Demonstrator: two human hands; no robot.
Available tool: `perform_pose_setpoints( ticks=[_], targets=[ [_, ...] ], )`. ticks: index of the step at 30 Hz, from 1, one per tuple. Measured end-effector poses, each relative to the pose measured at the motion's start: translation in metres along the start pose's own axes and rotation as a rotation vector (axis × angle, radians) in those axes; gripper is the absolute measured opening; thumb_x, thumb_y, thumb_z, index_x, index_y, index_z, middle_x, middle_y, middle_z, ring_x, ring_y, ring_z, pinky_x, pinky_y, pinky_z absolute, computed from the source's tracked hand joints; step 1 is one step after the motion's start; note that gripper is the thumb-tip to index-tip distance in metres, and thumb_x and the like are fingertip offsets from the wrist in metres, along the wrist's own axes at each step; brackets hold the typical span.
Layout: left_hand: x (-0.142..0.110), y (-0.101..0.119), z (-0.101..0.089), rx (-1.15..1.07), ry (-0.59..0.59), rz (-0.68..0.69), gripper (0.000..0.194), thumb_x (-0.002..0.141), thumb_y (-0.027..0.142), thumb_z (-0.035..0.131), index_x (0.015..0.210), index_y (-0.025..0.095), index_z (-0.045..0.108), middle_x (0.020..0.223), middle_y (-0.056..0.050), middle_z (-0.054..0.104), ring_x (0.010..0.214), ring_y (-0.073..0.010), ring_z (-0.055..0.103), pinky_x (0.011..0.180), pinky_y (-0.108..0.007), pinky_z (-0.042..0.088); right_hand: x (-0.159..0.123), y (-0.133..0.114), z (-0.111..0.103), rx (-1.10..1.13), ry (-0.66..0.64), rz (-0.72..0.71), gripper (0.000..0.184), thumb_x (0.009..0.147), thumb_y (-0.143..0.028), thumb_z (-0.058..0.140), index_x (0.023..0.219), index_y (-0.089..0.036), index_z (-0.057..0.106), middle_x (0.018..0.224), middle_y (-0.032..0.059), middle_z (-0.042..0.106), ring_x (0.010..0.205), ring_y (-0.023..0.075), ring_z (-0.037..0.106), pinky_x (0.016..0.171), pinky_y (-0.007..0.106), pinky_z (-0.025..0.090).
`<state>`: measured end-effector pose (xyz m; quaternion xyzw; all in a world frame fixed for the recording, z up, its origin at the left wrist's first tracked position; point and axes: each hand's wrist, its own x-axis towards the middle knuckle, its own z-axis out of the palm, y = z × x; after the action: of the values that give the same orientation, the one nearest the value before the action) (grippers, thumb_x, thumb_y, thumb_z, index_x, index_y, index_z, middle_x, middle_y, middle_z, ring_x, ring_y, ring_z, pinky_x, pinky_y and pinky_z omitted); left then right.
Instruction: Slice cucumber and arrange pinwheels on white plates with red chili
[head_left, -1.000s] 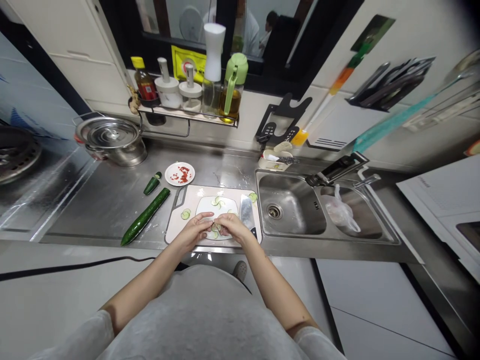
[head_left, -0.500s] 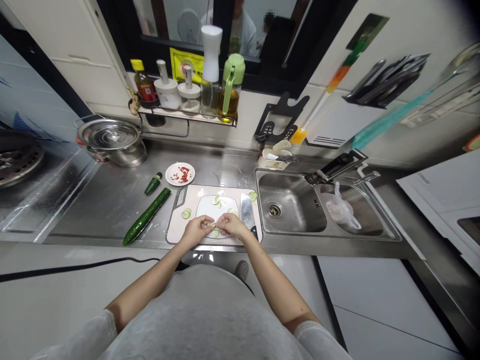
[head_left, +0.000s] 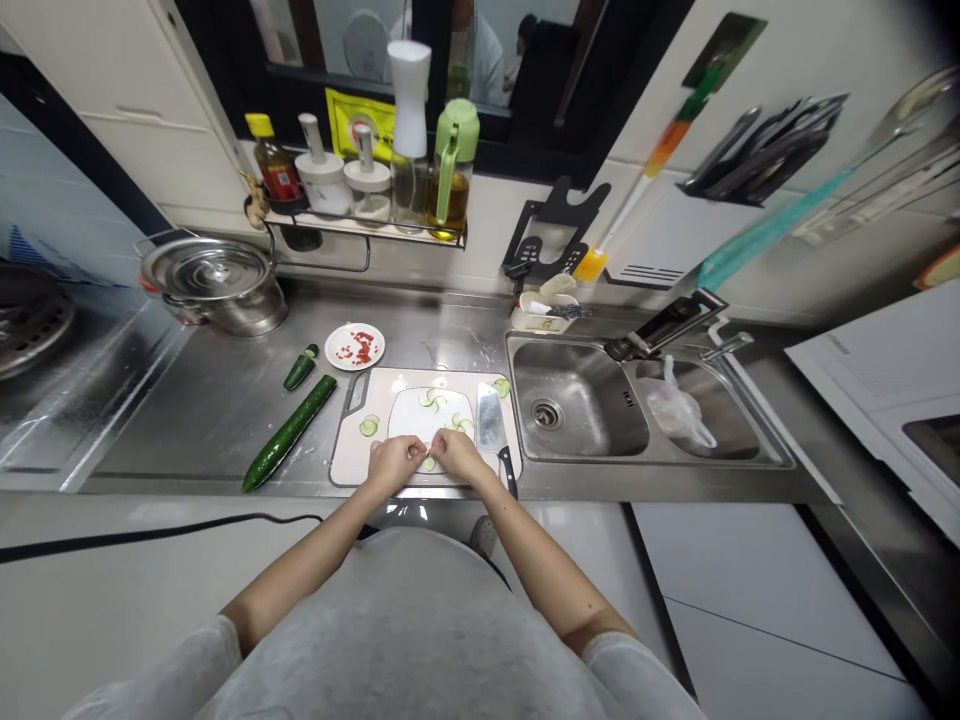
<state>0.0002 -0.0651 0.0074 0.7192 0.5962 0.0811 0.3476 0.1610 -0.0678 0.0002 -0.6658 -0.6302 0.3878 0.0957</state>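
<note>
My left hand (head_left: 394, 464) and my right hand (head_left: 458, 456) meet over the near part of a white square plate (head_left: 406, 412). Their fingertips are pinched together at a small, thin cucumber slice (head_left: 428, 463), partly hidden by the fingers. Further curved cucumber slices (head_left: 433, 400) lie on the plate at its far side and right side. Under the plate is a pale cutting board (head_left: 351, 458). A cleaver-like knife (head_left: 491, 420) with a black handle rests on the board's right side. Small piles of cucumber slices (head_left: 369, 426) sit at the board's left and far right corner.
Left of the board lie a long cucumber (head_left: 289, 435) and a short cut cucumber piece (head_left: 299, 372). Behind is a small plate (head_left: 331, 348) with red bits. A steel pot (head_left: 259, 308) stands far left; a double sink (head_left: 577, 400) is on the right. Bottles line a rack (head_left: 360, 228).
My fingertips have drawn slightly apart, and my right hand has shifted, uncovering more of the slices at the plate's right and the knife handle. The whole view has tilted slightly.
</note>
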Motion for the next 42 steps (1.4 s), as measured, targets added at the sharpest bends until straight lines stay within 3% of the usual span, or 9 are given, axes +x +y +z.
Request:
perform_pose_setpoints(
  ticks=[18, 27, 35, 42],
  targets=[
    [0.003, 0.001, 0.006, 0.121, -0.024, 0.001, 0.020, 0.083, 0.034, 0.054, 0.083, 0.025, 0.072, 0.090, -0.003, 0.074, 0.091, -0.0233, 0.064, 0.086, -0.037, 0.033, 0.000, -0.004, 0.004, -0.248, -0.036, 0.037, 0.008, 0.086, -0.022, 0.060, 0.092, -0.018, 0.063, 0.093, 0.0084, 0.068, 0.086, 0.0187, 0.058, 0.066, 0.026, 0.031],
    [0.003, -0.002, 0.008, 0.142, -0.020, 0.006, 0.021, 0.085, 0.032, 0.052, 0.086, 0.025, 0.071, 0.094, -0.004, 0.073, 0.094, -0.0222, 0.062, 0.084, -0.035, 0.034, 0.000, -0.004, 0.006, -0.243, -0.037, 0.022, 0.008, 0.088, -0.021, 0.057, 0.092, -0.018, 0.063, 0.091, 0.0086, 0.067, 0.084, 0.0188, 0.058, 0.065, 0.026, 0.032],
    [0.001, -0.004, 0.009, 0.185, 0.023, 0.026, 0.019, 0.085, 0.033, 0.054, 0.086, 0.025, 0.071, 0.097, -0.006, 0.069, 0.098, -0.0244, 0.059, 0.083, -0.035, 0.035, -0.001, -0.007, 0.007, -0.353, -0.001, 0.026, 0.013, 0.092, -0.026, 0.053, 0.098, -0.018, 0.062, 0.097, 0.0103, 0.067, 0.092, 0.0206, 0.059, 0.070, 0.028, 0.035],
    [0.000, -0.010, 0.013, 0.173, 0.041, 0.038, 0.021, 0.087, 0.036, 0.052, 0.087, 0.024, 0.070, 0.097, -0.006, 0.066, 0.101, -0.0252, 0.057, 0.086, -0.037, 0.034, -0.009, -0.008, 0.005, -0.412, 0.109, 0.042, 0.017, 0.094, -0.026, 0.051, 0.105, -0.016, 0.060, 0.107, 0.0154, 0.064, 0.103, 0.0246, 0.055, 0.076, 0.030, 0.037]
  ],
)
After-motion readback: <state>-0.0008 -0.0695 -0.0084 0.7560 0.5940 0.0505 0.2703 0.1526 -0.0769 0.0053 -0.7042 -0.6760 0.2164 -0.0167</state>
